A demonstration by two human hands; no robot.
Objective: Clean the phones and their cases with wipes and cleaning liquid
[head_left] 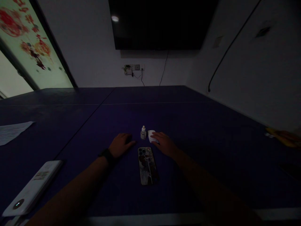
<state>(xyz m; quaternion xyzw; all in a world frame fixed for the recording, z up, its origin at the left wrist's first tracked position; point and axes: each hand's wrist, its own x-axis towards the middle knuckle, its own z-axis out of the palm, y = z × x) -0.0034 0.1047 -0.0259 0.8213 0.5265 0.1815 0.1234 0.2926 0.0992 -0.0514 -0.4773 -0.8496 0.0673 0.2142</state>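
Note:
My left hand [120,145], with a dark band on its wrist, rests on the purple-blue table with the thumb stretched out and nothing in it. Just right of it stands a small clear dropper bottle [143,134] with a white cap, upright and untouched. On a white folded cloth or tissue [151,135] lie the fingers of my right hand [164,144], thumb apart at its near edge. Between my forearms is a smartphone [147,165], lying back up in a patterned case with its camera lenses at the far end.
A white power-bank-like device [33,188] with a small lit display lies at the near left. Printed paper [14,131] is farther left. Yellow and orange items [283,137] sit at the right. A large dark screen [162,23] hangs on the wall beyond the table [150,116].

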